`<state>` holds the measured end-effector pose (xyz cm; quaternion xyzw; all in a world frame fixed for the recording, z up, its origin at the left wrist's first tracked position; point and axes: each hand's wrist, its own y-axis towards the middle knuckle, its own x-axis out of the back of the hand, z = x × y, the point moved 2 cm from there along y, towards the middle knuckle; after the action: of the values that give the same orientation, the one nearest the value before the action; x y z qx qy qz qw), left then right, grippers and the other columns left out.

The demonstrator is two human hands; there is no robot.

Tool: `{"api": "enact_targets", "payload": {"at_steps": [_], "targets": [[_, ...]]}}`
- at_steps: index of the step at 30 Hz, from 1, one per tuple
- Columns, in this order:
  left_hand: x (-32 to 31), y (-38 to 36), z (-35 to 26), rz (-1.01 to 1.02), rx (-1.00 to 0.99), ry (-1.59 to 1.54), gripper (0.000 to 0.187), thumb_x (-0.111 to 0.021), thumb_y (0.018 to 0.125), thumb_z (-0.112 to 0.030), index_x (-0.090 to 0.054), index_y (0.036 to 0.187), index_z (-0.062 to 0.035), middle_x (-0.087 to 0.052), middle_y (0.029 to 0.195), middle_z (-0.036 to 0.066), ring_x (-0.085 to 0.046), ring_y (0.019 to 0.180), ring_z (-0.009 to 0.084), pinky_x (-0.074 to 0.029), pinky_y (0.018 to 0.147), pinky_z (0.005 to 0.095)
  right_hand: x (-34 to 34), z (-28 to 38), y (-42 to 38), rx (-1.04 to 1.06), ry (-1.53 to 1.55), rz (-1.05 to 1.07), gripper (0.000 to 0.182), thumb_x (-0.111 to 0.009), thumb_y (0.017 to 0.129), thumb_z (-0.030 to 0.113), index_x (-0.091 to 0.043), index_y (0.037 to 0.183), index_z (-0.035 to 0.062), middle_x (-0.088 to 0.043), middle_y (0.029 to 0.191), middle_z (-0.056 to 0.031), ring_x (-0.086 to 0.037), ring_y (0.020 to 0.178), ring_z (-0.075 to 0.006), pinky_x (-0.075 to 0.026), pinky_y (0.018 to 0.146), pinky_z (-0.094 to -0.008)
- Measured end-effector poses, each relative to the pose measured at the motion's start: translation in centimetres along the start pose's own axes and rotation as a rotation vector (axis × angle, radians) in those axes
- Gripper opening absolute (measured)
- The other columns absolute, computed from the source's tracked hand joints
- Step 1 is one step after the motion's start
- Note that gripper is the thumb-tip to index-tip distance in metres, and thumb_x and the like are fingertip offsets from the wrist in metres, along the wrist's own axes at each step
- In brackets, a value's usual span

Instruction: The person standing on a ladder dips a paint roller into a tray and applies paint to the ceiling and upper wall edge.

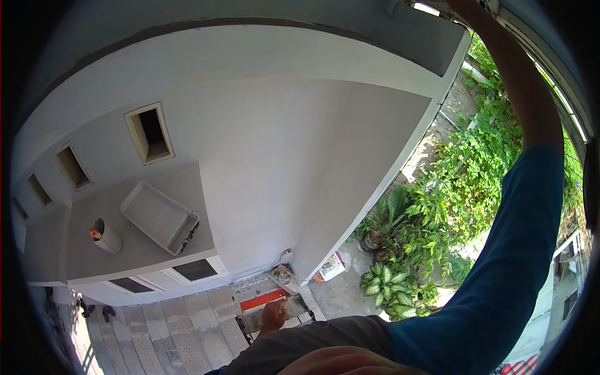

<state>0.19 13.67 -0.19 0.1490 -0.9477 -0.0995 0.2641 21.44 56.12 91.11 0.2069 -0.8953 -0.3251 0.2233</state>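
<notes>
Roof edge (553,84) at far upper right, over garden. Right hand (470,7) raised to it, half cut by top of frame; grip apart or together: cannot tell. Blue sleeve (500,281) runs up from near right. Left hand out of view.

Step, by the look: overhead work at roof edge from high perch. Further reach calls for firm footing; bare foot (273,315) rests on step (284,310) far below.

Grey wall (300,156) at centre. Ledge (81,256) at left carries tray (159,215) and bucket (107,237). Plants (437,206) at right.
</notes>
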Motion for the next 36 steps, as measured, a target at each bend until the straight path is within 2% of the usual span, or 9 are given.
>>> {"api": "enact_targets", "payload": {"at_steps": [4, 7, 9, 10, 18, 22, 31, 34, 36], "targets": [[-0.2, -0.5, 0.2, 0.006, 0.014, 0.011, 0.03, -0.054, 0.093, -0.026, -0.071, 0.111, -0.0089, -0.072, 0.102, 0.017, -0.066, 0.099, 0.0369, -0.05, 0.091, 0.0462, -2.7, 2.1, 0.1, -0.019, 0.122, 0.0, 0.028, -0.059, 0.095, 0.024, -0.074, 0.108, 0.0045, -0.073, 0.108, -0.0153, -0.072, 0.095, -0.0316, -0.058, 0.073, -0.0454], [-0.5, -0.1, 1.0, 0.032, 0.027, 0.007, 0.03, -0.055, 0.092, -0.026, -0.071, 0.112, -0.0096, -0.071, 0.102, 0.017, -0.066, 0.099, 0.0373, -0.05, 0.091, 0.0463, -12.1, 0.0, 5.0, 0.043, 0.218, -0.247, 0.029, -0.056, 0.098, 0.03, -0.071, 0.097, 0.0052, -0.075, 0.097, -0.0122, -0.075, 0.083, -0.029, -0.059, 0.063, -0.0464], [-0.9, -0.4, 1.6, 0.051, 0.037, -0.004, 0.03, -0.055, 0.092, -0.026, -0.071, 0.112, -0.0096, -0.071, 0.103, 0.017, -0.066, 0.099, 0.0376, -0.05, 0.09, 0.0466, -11.7, -1.8, 0.4, -0.122, 1.047, 0.056, 0.041, -0.058, 0.098, 0.04, -0.066, 0.085, 0.0021, -0.069, 0.074, -0.0115, -0.069, 0.058, -0.0242, -0.052, 0.045, -0.0417], [-1.1, -0.5, 2.0, 0.058, 0.033, -0.012, 0.03, -0.056, 0.091, -0.025, -0.071, 0.112, -0.0095, -0.071, 0.103, 0.017, -0.066, 0.098, 0.0378, -0.05, 0.09, 0.0468, -12.7, -2.5, 1.3, -0.105, 0.967, 0.336, 0.051, -0.059, 0.097, 0.048, -0.056, 0.074, 0.0023, -0.055, 0.055, -0.008, -0.054, 0.04, -0.0178, -0.041, 0.034, -0.0359], [-1.4, -0.2, 2.2, 0.006, -0.031, -0.022, 0.032, -0.058, 0.087, -0.023, -0.07, 0.113, -0.0088, -0.071, 0.103, 0.017, -0.066, 0.096, 0.0382, -0.05, 0.089, 0.0476, -18.3, 4.2, -10.9, -0.109, 2.189, 0.63, 0.036, -0.07, 0.093, 0.041, -0.055, 0.083, 0.0101, -0.055, 0.062, 0.0014, -0.052, 0.048, -0.0072, -0.043, 0.041, -0.0236], [-1.3, 0.0, 1.9, 0.024, -0.032, -0.033, 0.032, -0.058, 0.086, -0.022, -0.07, 0.112, -0.0078, -0.072, 0.104, 0.016, -0.067, 0.094, 0.0373, -0.051, 0.088, 0.0471, -18.1, 8.6, -12.8, -0.039, 2.302, 0.54, 0.02, -0.066, 0.093, 0.025, -0.055, 0.091, 0.0081, -0.053, 0.068, 0.004, -0.049, 0.052, -0.0039, -0.041, 0.042, -0.0196], [-1.1, 0.0, 1.2, 0.001, -0.061, -0.003, 0.031, -0.057, 0.087, -0.021, -0.071, 0.11, -0.0055, -0.072, 0.108, 0.016, -0.068, 0.099, 0.0357, -0.052, 0.089, 0.0447, -15.9, 11.0, -10.1, 0.073, 2.642, 0.743, 0.032, -0.059, 0.098, 0.025, -0.06, 0.116, -0.001, -0.051, 0.071, 0.0026, -0.048, 0.053, -0.0039, -0.039, 0.042, -0.0196], [-1.0, 0.0, 1.0, 0.01, -0.037, -0.012, 0.031, -0.056, 0.088, -0.022, -0.071, 0.111, -0.005, -0.073, 0.108, 0.016, -0.068, 0.1, 0.0352, -0.052, 0.09, 0.0441, -15.0, 11.3, -9.8, 0.029, 2.468, 0.548, 0.031, -0.056, 0.099, 0.025, -0.06, 0.116, -0.0006, -0.053, 0.069, 0.0008, -0.048, 0.05, -0.0055, -0.039, 0.042, -0.0224], [-1.0, 0.2, 0.8, 0.015, -0.031, -0.018, 0.032, -0.056, 0.089, -0.022, -0.071, 0.111, -0.0049, -0.073, 0.108, 0.016, -0.068, 0.1, 0.0351, -0.052, 0.09, 0.0439, -15.8, 11.3, -7.5, 0.159, 1.828, 0.165, 0.029, -0.054, 0.099, 0.026, -0.06, 0.114, 0.0009, -0.055, 0.066, -0.0023, -0.046, 0.044, -0.0082, -0.038, 0.041, -0.0253]]}}
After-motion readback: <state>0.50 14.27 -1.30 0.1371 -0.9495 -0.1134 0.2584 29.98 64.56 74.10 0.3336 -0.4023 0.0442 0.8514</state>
